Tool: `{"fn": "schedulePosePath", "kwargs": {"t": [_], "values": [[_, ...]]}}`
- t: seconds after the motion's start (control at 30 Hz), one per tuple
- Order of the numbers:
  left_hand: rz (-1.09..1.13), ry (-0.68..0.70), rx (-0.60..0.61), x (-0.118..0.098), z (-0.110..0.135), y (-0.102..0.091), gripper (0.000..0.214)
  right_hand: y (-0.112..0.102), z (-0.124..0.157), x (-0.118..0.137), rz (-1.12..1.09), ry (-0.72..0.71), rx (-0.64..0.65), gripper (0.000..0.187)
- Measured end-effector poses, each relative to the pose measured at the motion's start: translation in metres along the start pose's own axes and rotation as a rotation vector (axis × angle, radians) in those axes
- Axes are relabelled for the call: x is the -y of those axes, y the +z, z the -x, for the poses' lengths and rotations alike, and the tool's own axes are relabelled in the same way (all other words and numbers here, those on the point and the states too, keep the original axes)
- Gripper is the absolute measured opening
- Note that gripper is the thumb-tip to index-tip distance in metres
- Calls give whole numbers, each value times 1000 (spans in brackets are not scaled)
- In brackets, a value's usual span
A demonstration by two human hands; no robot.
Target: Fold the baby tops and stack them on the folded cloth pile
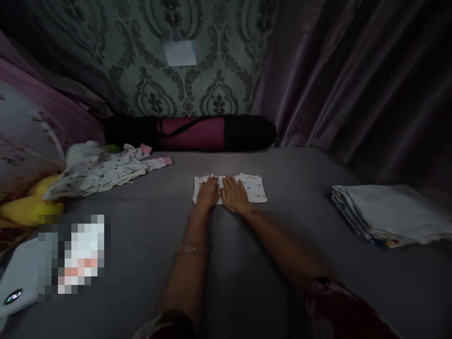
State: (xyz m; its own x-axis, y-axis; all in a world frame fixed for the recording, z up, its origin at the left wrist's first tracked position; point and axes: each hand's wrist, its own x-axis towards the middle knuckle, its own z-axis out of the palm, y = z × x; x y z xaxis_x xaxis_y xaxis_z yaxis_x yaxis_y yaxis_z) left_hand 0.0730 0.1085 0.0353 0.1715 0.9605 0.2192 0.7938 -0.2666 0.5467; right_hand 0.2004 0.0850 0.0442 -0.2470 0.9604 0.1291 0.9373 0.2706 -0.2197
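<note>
A small folded white cloth [256, 188] with a sparse print lies on the grey sheet [141, 263] in front of me. My left hand [208, 192] rests flat on its left part, fingers stretched out and pointing away from me. Just beside it, my right hand [234, 193] presses flat on the middle of the cloth, palm down. Both hands cover part of the cloth, so its print there is hidden. The right portion of the cloth shows past my right hand.
On the right sits a stack of folded white cloths [391, 209]. To the left lie a crumpled printed garment [102, 169], a yellow plush toy [31, 207] and a pale device [28, 270] beside a blurred patch. A long black and pink bag [190, 133] lies along the patterned wall.
</note>
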Motion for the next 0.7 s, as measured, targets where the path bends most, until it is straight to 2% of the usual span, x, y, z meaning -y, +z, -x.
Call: {"fn": "schedulePosePath", "kwargs": {"t": [0.13, 0.3, 0.43, 0.53, 0.7], "values": [[-68, -4, 33, -1, 2, -2, 40, -5, -2, -6, -46, -21, 32, 56], [-99, 20, -133, -5, 2, -5, 42, -15, 3, -33, -1, 59, -56, 57], [-159, -97, -41, -4, 2, 1, 47, -10, 9, -46, 28, 86, -9, 58], [-184, -117, -5, -3, 1, 1, 48, -7, 8, -50, 5, 86, 19, 58], [-223, -124, -160, 2, 2, -2, 51, -9, 6, -63, 20, 144, -82, 60]]}}
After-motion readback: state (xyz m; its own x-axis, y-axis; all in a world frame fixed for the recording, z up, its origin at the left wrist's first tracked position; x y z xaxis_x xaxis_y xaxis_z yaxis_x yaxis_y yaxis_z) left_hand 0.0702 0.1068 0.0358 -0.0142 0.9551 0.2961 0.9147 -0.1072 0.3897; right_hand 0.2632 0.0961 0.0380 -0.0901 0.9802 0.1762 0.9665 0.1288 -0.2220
